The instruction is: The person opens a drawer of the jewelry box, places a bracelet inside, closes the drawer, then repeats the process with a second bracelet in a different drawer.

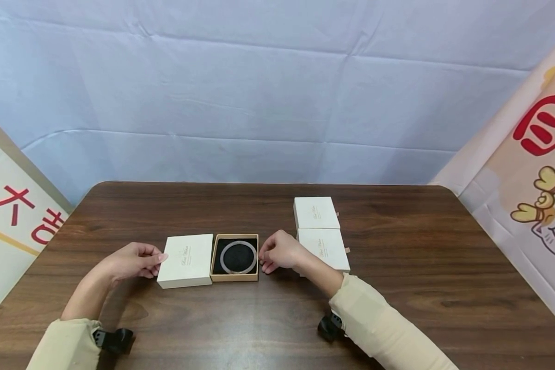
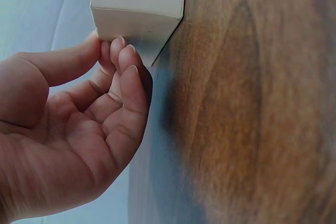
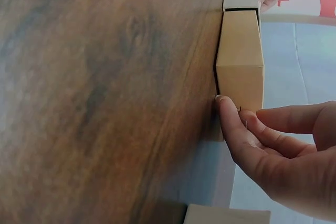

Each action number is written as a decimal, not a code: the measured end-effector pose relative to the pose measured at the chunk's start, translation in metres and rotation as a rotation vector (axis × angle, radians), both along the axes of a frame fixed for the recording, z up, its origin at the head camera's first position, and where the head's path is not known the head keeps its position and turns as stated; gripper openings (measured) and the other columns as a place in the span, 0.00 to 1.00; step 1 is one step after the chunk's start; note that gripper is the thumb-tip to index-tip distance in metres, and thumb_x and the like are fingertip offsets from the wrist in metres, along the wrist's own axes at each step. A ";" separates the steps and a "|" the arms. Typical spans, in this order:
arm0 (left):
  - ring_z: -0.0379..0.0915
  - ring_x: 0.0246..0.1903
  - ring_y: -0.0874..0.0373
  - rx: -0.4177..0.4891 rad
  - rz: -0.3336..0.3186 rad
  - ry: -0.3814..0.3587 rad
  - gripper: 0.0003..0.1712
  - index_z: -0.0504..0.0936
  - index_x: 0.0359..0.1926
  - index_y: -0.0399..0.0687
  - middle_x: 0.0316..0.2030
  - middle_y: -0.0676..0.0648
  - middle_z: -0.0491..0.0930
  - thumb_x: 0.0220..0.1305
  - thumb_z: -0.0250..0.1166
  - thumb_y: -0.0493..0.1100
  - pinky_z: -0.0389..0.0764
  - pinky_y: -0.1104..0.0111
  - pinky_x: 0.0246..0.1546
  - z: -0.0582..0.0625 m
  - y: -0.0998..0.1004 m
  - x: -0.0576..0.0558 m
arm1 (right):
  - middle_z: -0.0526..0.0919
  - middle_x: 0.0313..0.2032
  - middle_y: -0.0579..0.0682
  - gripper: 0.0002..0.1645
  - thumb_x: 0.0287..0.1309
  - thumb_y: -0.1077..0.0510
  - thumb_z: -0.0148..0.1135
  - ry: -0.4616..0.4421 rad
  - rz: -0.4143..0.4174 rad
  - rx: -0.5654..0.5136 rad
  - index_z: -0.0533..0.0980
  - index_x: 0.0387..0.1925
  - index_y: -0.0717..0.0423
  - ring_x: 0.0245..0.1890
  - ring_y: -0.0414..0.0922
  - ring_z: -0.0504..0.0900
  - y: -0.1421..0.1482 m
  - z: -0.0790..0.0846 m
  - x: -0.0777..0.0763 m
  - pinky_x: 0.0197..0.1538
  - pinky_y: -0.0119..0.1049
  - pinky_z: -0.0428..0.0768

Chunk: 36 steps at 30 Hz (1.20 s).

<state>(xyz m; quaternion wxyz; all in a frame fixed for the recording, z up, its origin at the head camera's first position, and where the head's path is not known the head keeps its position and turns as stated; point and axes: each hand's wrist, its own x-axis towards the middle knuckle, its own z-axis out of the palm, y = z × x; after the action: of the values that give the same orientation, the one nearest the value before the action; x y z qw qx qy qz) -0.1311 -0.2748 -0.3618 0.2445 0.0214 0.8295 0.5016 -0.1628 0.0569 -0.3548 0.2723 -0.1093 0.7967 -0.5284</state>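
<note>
A white box sleeve [image 1: 186, 260] with gold print lies flat on the table, and my left hand [image 1: 136, 261] grips its left end, thumb on the top edge and fingers against the side. Right beside the sleeve is its box drawer [image 1: 235, 277], kraft-coloured outside with a black lining, pulled out to the right. A pale, translucent bangle [image 1: 238, 243] rests flat in the drawer. At the drawer's right end, my right hand [image 1: 281, 251] pinches with its fingertips [image 3: 224, 103]; the small pull tab there is mostly hidden by them.
Two closed white boxes, a far one [image 1: 315, 213] and a near one [image 1: 321, 247], lie end to end right of my right hand, small tabs on their right sides. The dark wood table [image 1: 240, 329] ends at a pale cloth backdrop [image 1: 259, 103]. Printed banners hang at both sides.
</note>
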 end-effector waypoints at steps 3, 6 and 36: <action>0.72 0.27 0.57 0.005 0.000 0.000 0.17 0.74 0.36 0.29 0.23 0.47 0.73 0.67 0.55 0.44 0.77 0.67 0.31 -0.001 -0.001 0.000 | 0.78 0.24 0.60 0.10 0.55 0.77 0.46 -0.001 -0.001 -0.006 0.74 0.27 0.77 0.19 0.43 0.78 0.000 -0.001 0.000 0.29 0.38 0.80; 0.71 0.27 0.57 0.002 0.001 0.003 0.17 0.74 0.36 0.30 0.23 0.47 0.73 0.67 0.55 0.44 0.77 0.67 0.31 -0.002 -0.001 0.000 | 0.78 0.23 0.60 0.10 0.54 0.77 0.45 0.006 0.003 -0.007 0.74 0.27 0.78 0.19 0.43 0.79 -0.001 -0.002 0.000 0.29 0.38 0.80; 0.70 0.26 0.58 -0.024 0.012 0.006 0.16 0.75 0.35 0.31 0.23 0.48 0.72 0.67 0.55 0.44 0.76 0.67 0.30 -0.001 0.002 0.001 | 0.78 0.22 0.58 0.10 0.56 0.76 0.47 0.046 -0.001 0.038 0.75 0.27 0.76 0.20 0.45 0.80 -0.004 -0.002 -0.001 0.29 0.37 0.80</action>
<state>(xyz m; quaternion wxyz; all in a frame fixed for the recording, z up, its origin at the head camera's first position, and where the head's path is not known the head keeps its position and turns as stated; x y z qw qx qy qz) -0.1305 -0.2731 -0.3624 0.2392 0.0153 0.8363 0.4932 -0.1639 0.0532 -0.3571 0.2556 -0.1160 0.8129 -0.5104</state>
